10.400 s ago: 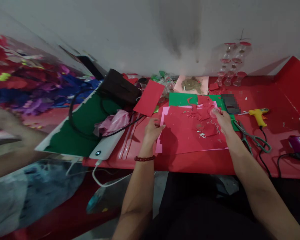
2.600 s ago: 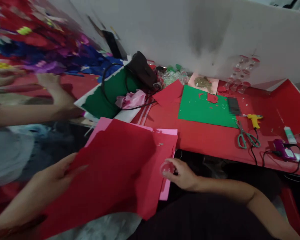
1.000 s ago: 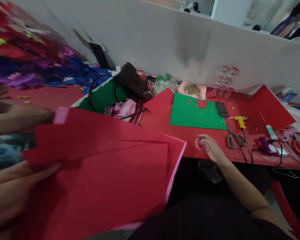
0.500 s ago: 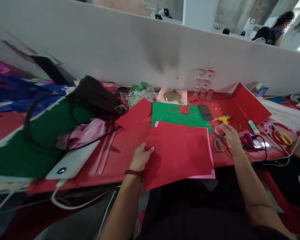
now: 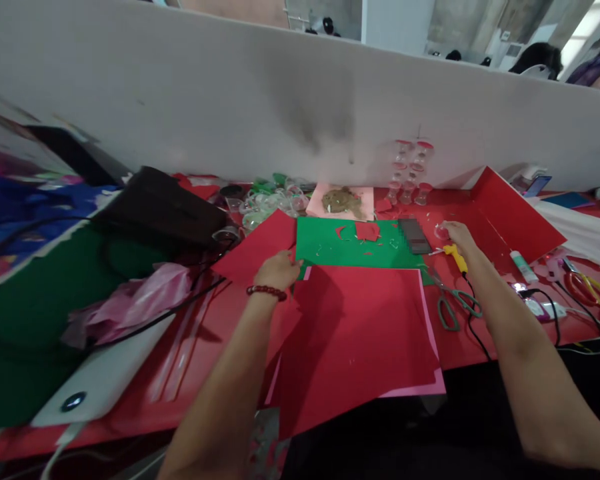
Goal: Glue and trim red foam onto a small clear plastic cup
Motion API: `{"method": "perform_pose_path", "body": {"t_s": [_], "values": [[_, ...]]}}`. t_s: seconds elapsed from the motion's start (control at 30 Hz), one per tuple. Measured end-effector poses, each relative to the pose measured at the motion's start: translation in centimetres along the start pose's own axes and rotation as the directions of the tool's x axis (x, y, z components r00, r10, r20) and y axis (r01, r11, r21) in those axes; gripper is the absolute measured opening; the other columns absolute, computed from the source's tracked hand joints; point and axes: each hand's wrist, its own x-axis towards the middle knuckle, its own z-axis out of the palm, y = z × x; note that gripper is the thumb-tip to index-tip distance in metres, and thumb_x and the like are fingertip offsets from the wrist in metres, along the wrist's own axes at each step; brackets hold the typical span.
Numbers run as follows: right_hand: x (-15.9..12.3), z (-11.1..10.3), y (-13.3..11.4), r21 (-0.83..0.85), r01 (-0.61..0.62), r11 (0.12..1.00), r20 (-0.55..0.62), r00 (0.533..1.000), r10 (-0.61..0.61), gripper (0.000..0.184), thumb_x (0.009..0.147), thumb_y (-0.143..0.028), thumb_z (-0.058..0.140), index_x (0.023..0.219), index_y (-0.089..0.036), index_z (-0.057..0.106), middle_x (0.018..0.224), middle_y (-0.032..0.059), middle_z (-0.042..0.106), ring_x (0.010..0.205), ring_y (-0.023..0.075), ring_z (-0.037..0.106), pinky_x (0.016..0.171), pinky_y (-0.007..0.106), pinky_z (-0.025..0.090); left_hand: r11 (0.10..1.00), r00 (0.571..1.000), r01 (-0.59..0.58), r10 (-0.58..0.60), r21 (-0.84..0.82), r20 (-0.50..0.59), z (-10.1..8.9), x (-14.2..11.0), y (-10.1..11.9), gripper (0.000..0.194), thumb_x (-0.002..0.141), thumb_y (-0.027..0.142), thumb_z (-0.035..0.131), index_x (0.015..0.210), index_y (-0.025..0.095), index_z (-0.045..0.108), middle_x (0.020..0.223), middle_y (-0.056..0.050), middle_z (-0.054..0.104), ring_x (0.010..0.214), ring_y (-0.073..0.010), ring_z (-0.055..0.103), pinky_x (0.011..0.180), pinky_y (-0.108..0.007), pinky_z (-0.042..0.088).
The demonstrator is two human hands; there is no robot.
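Observation:
My left hand (image 5: 279,271), with a dark red bead bracelet at the wrist, lies over the inner edge of a smaller red sheet (image 5: 255,243). Its thumb stands apart from the fingers, whose tips are partly hidden. In my right hand (image 5: 459,236) a small clear plastic cup (image 5: 442,232) with a reddish end is pinched, above the table's right side. A large red sheet (image 5: 360,327) lies between my arms, with pink paper showing along its edges. Beyond it is a green sheet (image 5: 320,233) bearing red scraps (image 5: 367,231). Below my right hand lies a yellow glue gun (image 5: 455,257).
Grey-handled scissors (image 5: 453,310) lie beside my right forearm. Several clear cups are stacked (image 5: 408,180) near the wall, with more in a heap (image 5: 273,200). A red folded board (image 5: 515,213) stands right; a dark bag (image 5: 160,207) and white power bank-like case (image 5: 105,373) are left.
My left hand has moved off the large sheet's left edge, forward to the smaller red sheet. My right hand has carried the cup farther forward, past the glue gun. The camera view has shifted.

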Motion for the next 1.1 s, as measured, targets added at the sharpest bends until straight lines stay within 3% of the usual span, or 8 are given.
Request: {"method": "perform_pose_path", "body": {"t_s": [0.1, 0.27, 0.43, 0.57, 0.73, 0.87, 1.1], "values": [[1.9, 1.6, -0.8, -0.179, 0.041, 0.983, 0.027, 0.999, -0.037, 0.021, 0.089, -0.031, 0.060, 0.083, -0.015, 0.071, 0.088, 0.0096, 0.077, 0.091, 0.0222, 0.068, 0.085, 0.033, 0.051, 0.992, 0.993, 0.112, -0.113, -0.052, -0.014, 1.5, 3.3, -0.2, 0.040, 0.078, 0.044, 0.074, 0.106, 0.016, 0.070, 0.111, -0.024, 0.079, 0.112, -0.0409, 0.074, 0.083, -0.039, 0.053], [3.0, 3.8, -1.7, -0.421, 0.078, 0.904, 0.084, 0.995, -0.047, 0.025, 0.096, -0.025, 0.055, 0.099, -0.013, 0.076, 0.109, 0.0166, 0.078, 0.111, 0.0279, 0.069, 0.098, 0.036, 0.049, 0.963, 0.994, 0.090, -0.104, -0.252, -0.041, 3.7, 4.4, -1.6, 0.028, 0.069, 0.037, 0.080, 0.088, 0.021, 0.066, 0.095, -0.012, 0.078, 0.092, -0.0280, 0.073, 0.073, -0.032, 0.048], [0.8, 4.6, -1.7, -0.613, 0.106, 0.783, 0.002, 0.991, -0.133, 0.046, 0.102, -0.036, 0.051, 0.133, -0.006, 0.066, 0.147, 0.0305, 0.058, 0.142, 0.0423, 0.049, 0.116, 0.055, 0.035, 0.852, 0.986, 0.112, -0.161, -0.511, -0.051, 4.4, 3.9, -1.9, 0.018, 0.067, 0.028, 0.076, 0.075, 0.022, 0.062, 0.077, -0.002, 0.070, 0.072, -0.0189, 0.064, 0.068, -0.028, 0.045], [-3.4, 5.3, -1.1, -0.762, 0.233, 0.604, 0.122, 0.968, -0.220, 0.072, 0.100, -0.058, 0.053, 0.143, 0.000, 0.056, 0.146, 0.0349, 0.057, 0.139, 0.0452, 0.052, 0.116, 0.056, 0.036, 0.696, 0.980, 0.162, -0.199, -0.700, 0.029, 4.0, 3.4, -1.1, 0.021, 0.063, 0.021, 0.076, 0.073, 0.021, 0.058, 0.070, 0.001, 0.066, 0.065, -0.0164, 0.060, 0.065, -0.026, 0.044], [-6.3, 6.4, -0.4, -0.777, 0.214, 0.592, 0.192, 0.976, -0.101, 0.100, 0.084, -0.071, 0.071, 0.149, 0.001, 0.047, 0.145, 0.0390, 0.054, 0.137, 0.0510, 0.053, 0.111, 0.061, 0.040, 0.594, 0.981, 0.144, -0.190, -0.792, 0.036, 3.6, 2.8, -0.2, 0.026, 0.059, 0.014, 0.075, 0.072, 0.022, 0.053, 0.065, 0.004, 0.061, 0.063, -0.0146, 0.057, 0.066, -0.025, 0.045], [-5.7, 6.9, -0.3, -0.775, 0.158, 0.612, 0.152, 0.986, -0.062, 0.097, 0.085, -0.061, 0.074, 0.153, 0.000, 0.042, 0.146, 0.0378, 0.055, 0.135, 0.0497, 0.057, 0.109, 0.060, 0.044, 0.575, 0.988, 0.075, -0.153, -0.815, -0.017, 3.7, 2.8, 0.0, 0.023, 0.061, 0.012, 0.071, 0.070, 0.022, 0.052, 0.063, 0.005, 0.058, 0.063, -0.0129, 0.054, 0.064, -0.022, 0.042], [-4.3, 6.3, 0.1, -0.768, 0.127, 0.628, 0.114, 0.992, -0.061, 0.082, 0.087, -0.054, 0.071, 0.143, 0.003, 0.052, 0.138, 0.0388, 0.061, 0.131, 0.0490, 0.061, 0.107, 0.058, 0.047, 0.517, 0.980, 0.112, -0.198, -0.849, 0.009, 3.1, 2.8, -0.1, 0.034, 0.057, 0.019, 0.084, 0.071, 0.021, 0.053, 0.068, 0.004, 0.060, 0.065, -0.0126, 0.055, 0.063, -0.022, 0.044]]}}
